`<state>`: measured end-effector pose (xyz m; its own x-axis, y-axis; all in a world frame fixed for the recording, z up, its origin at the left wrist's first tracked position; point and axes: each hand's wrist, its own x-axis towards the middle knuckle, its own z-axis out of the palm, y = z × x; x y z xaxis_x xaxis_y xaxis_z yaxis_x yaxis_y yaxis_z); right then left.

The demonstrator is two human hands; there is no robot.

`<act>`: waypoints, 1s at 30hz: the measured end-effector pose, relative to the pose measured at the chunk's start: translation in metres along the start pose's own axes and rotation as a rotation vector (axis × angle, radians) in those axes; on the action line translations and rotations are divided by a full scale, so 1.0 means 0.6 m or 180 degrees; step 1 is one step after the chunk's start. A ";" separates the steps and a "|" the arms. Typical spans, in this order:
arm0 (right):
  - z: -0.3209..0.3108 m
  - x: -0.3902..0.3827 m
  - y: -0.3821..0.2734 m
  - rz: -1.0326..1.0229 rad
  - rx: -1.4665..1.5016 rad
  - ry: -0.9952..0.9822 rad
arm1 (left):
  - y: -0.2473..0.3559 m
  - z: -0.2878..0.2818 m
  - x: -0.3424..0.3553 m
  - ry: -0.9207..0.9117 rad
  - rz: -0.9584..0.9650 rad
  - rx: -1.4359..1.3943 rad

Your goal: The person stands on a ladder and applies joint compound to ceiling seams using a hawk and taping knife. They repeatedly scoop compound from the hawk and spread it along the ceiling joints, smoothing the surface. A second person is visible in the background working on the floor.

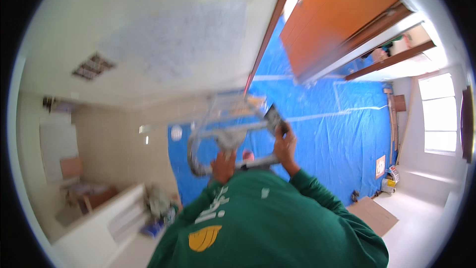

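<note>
Green sleeves [277,218], both hands gripping metal frame [223,129] overhead

A small orange-framed sign [380,166] hangs on the blue sheeting [322,139], a printed package [391,174] just beside it

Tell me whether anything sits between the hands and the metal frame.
Nothing visible does. The left hand is closed on the lower bar of the frame, and the right hand grips its upper end. The frame is blurred.

Single head view, tilted sideways, close behind a green-shirted person [277,218]
</note>
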<state>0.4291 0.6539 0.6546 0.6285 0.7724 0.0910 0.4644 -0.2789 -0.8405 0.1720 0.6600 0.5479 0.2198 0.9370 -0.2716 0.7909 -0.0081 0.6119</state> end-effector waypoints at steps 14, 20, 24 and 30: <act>-0.024 0.137 -0.055 -0.0300 0.3120 -0.0907 | 0.292 -0.198 0.203 0.0441 0.1370 -0.1840; -0.070 0.167 -0.251 -0.0492 0.3603 -0.1656 | 0.356 -0.252 0.199 0.0572 0.1912 -0.2152; -0.095 0.177 -0.340 0.0088 0.4439 -0.1312 | 0.407 -0.280 0.199 0.0640 0.2258 -0.2476; -0.129 0.188 -0.374 -0.0710 0.3595 -0.1254 | 0.494 -0.314 0.182 0.0573 0.2270 -0.3182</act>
<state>0.4440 0.7597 0.8947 0.2806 0.9152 0.2894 -0.3899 0.3842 -0.8369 0.3228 0.8258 0.8398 0.2779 0.8679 0.4117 -0.2726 -0.3398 0.9001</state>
